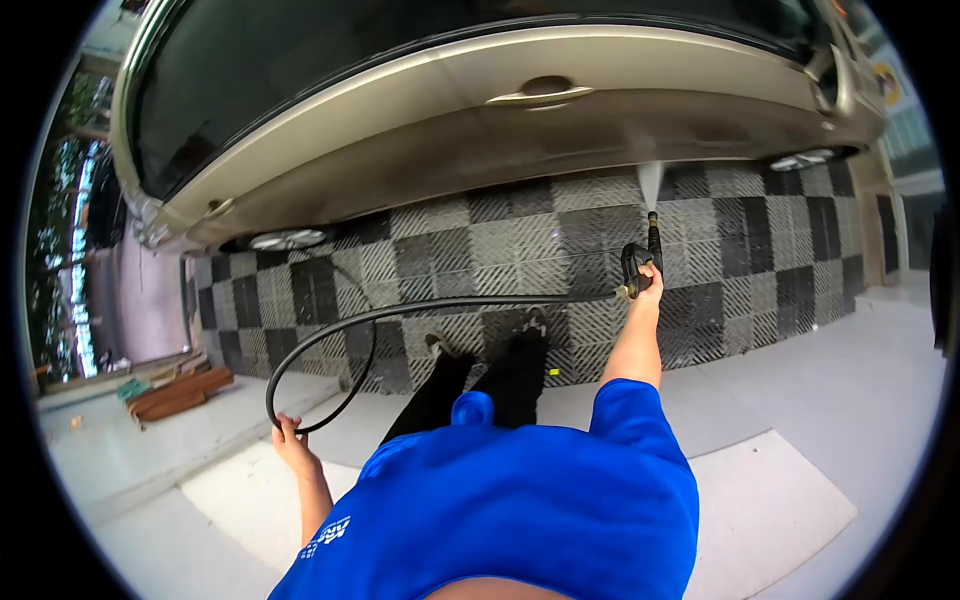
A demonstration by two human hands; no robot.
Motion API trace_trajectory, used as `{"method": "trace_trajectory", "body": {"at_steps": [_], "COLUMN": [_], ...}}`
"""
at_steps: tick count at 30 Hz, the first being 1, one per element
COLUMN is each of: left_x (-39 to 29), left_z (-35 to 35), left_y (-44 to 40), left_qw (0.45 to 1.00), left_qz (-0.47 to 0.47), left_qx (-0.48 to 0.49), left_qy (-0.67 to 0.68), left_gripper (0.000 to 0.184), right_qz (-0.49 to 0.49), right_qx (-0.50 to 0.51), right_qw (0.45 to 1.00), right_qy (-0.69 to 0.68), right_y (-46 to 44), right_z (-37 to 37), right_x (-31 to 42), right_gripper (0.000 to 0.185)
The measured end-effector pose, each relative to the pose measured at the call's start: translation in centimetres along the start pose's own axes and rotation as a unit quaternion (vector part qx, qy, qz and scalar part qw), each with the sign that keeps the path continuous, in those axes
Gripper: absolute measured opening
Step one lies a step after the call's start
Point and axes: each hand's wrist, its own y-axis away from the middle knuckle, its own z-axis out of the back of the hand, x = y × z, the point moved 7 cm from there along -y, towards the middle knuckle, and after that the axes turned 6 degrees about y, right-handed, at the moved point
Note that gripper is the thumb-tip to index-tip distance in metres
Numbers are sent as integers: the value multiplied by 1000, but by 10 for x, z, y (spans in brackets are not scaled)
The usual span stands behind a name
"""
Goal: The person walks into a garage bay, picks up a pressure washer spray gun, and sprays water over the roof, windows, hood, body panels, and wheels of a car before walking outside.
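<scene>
My right hand (650, 285) is closed around the grip of a black pressure washer gun (637, 268), held out over the tiled floor. From its nozzle a white fan of water (650, 182) sprays onto the lower side of a beige car (480, 140). A black hose (430, 305) runs from the back of the gun to the left and bends into a loop. At that loop my left hand (290, 432) is wrapped round the hose, low on the left side. The hose's far end passes toward the floor near a car wheel (287, 240).
Black and grey grated tiles (520, 240) lie under the car and my feet. A brown folded cloth or mat (180, 394) and a green cloth (132, 389) lie on the left. Another wheel (803, 159) is at the right. A small yellow object (554, 372) rests near my feet.
</scene>
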Motion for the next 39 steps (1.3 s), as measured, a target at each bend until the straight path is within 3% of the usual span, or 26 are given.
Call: {"method": "trace_trajectory", "body": {"at_steps": [4,6,7,8,11,14,17,20,22,24,25,27,28,29,30,31,32,33,34,36,39], "left_x": [9,10,10,11,14,13,-1,-18,-25,-18,-14,-13,-16,-14,-16,-34,-55,-77,-93,-144,-162], "left_z": [56,88,101,120,170,211,238,251,249,249,245,233,228,223,215,200,182,158,130,57,-12], "left_y": [-41,-74,-91,-110,-168,-213,-241,-261,-271,-288,-296,-309,-313,-320,-321,-322,-327,-335,-332,-306,-289], "left_qw": [993,988,987,978,950,907,889,874,873,880,885,896,903,902,900,928,945,934,898,847,834], "left_qz": [-21,-11,-12,-10,-12,-18,-11,-9,-21,-17,-24,-36,-61,-74,-71,-127,-188,-302,-403,-512,-536], "left_qx": [-77,-115,-123,-157,-225,-269,-277,-315,-319,-312,-313,-320,-334,-330,-333,-291,-243,-189,-130,-15,125], "left_qy": [83,102,104,140,216,323,364,370,368,356,345,307,264,268,271,193,113,-3,-123,-142,-41], "left_gripper": [31,35,35,37,39,38,38,39,40,39,39,38,36,30,30,27,24,22,24,27,25], "right_qz": [-67,-59,-91,-49,-126,-179,-286,-472,-442,-328,-243,-99,-94,-10,-27,78,147,140,192,303,341], "right_qx": [17,-26,9,-13,-26,-54,-32,-12,-58,0,-21,-68,-59,-114,-64,-73,-140,-130,-133,-195,-263], "right_qw": [994,979,975,959,953,893,854,845,853,825,824,806,779,779,871,854,819,814,785,680,510], "right_qy": [90,192,202,279,275,409,433,251,270,460,512,580,617,616,487,509,537,548,575,639,745], "right_y": [-17,-27,-19,-10,22,56,100,167,189,180,177,158,131,132,89,137,165,182,211,284,367], "right_z": [32,61,64,73,91,120,136,117,100,83,69,46,47,30,41,-7,-32,-53,-76,-126,-181], "right_x": [-131,-197,-241,-277,-412,-531,-651,-731,-727,-684,-650,-556,-491,-429,-355,-318,-275,-237,-203,-178,-213], "right_gripper": [27,27,27,27,24,23,22,25,30,26,22,22,17,12,14,20,19,20,25,26,22]}}
